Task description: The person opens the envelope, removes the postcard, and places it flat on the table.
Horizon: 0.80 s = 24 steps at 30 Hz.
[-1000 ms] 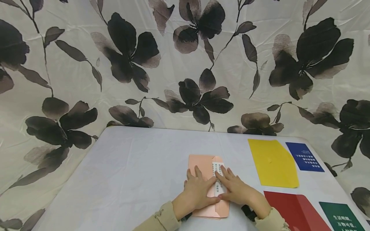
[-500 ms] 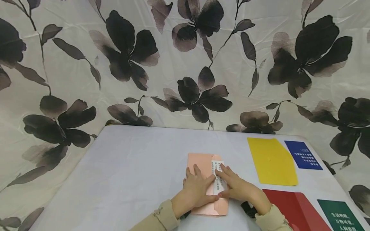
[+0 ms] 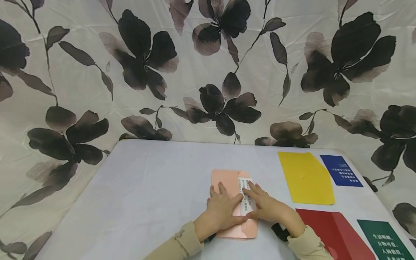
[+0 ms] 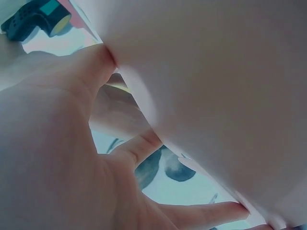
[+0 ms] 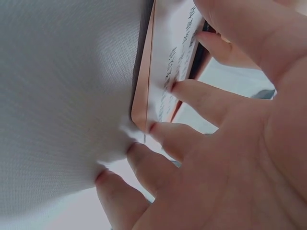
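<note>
A pink envelope point(image 3: 225, 177) lies on the white table, long side pointing away from me. Over its right part sits a white paper strip point(image 3: 248, 208) printed with dark characters. My left hand point(image 3: 221, 209) is spread on the envelope, fingertips touching its surface, thumb reaching toward the strip. From the right, my right hand point(image 3: 271, 207) rests fingertips on the strip and the envelope's right edge. The two thumbs nearly meet near the strip's lower end. In the right wrist view, several fingertips press the printed strip point(image 5: 175, 62) and the cloth beside it.
Right of the hands lie a yellow envelope point(image 3: 303, 180), a blue card point(image 3: 341, 170), a red envelope point(image 3: 328, 231) and a green card point(image 3: 383, 238). The white table point(image 3: 146, 187) extends to the left. A floral cloth point(image 3: 182, 72) hangs behind it.
Both hands keep almost the same place on the envelope and strip. The whole scene shifts slightly upward in the head view.
</note>
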Each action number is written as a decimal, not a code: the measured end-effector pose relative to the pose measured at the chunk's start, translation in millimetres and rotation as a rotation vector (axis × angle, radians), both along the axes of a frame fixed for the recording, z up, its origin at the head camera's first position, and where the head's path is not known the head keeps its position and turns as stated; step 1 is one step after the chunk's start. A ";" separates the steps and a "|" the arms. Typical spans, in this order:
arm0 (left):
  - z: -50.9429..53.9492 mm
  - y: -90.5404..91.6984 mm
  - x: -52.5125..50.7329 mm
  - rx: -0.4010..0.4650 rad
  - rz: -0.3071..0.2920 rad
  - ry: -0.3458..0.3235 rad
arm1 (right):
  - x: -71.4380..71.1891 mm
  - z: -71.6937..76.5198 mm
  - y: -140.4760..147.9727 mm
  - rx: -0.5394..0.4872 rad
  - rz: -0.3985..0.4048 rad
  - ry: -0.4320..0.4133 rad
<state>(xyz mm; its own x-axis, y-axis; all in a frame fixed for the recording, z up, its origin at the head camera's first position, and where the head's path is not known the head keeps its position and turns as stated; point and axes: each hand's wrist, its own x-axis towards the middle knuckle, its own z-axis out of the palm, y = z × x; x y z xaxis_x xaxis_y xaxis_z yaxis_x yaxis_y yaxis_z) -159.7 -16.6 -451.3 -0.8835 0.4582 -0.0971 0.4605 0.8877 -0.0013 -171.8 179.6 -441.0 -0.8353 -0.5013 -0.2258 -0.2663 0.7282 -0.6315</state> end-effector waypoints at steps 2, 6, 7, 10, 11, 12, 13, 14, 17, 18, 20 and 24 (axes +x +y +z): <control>1.0 0.4 -0.2 -0.004 -0.002 0.004 | -0.4 0.6 0.5 -0.003 0.000 0.001; 3.0 0.9 0.5 -0.009 0.003 -0.009 | -0.7 0.6 1.1 -0.010 0.006 -0.002; 3.5 1.0 0.8 -0.005 0.006 -0.014 | -0.7 0.7 1.2 -0.010 0.007 -0.002; 5.1 1.5 1.1 -0.002 0.009 -0.018 | -1.3 0.4 1.5 -0.008 0.009 0.003; 5.6 1.7 1.2 -0.001 0.009 -0.014 | -1.5 0.4 1.6 -0.007 0.009 0.006; 6.1 1.9 1.3 0.000 0.010 -0.013 | -1.7 0.5 1.7 -0.006 0.009 0.009; 6.4 2.0 1.3 -0.003 0.010 -0.010 | -1.8 0.4 1.7 -0.008 0.009 0.009; 6.8 1.9 1.4 -0.006 0.011 -0.010 | -1.9 0.3 1.6 -0.009 0.010 0.010; 7.0 1.6 1.9 -0.010 0.015 -0.016 | -1.3 0.7 0.8 -0.014 0.008 0.004; 6.9 1.4 1.9 -0.011 0.015 -0.018 | -0.9 0.8 0.4 -0.014 0.005 0.002; 6.7 0.8 1.9 -0.013 0.012 -0.021 | 0.1 1.1 -0.2 -0.015 -0.004 -0.001; 5.8 0.8 0.9 -0.003 0.014 -0.021 | 1.2 1.8 0.7 -0.012 -0.018 0.014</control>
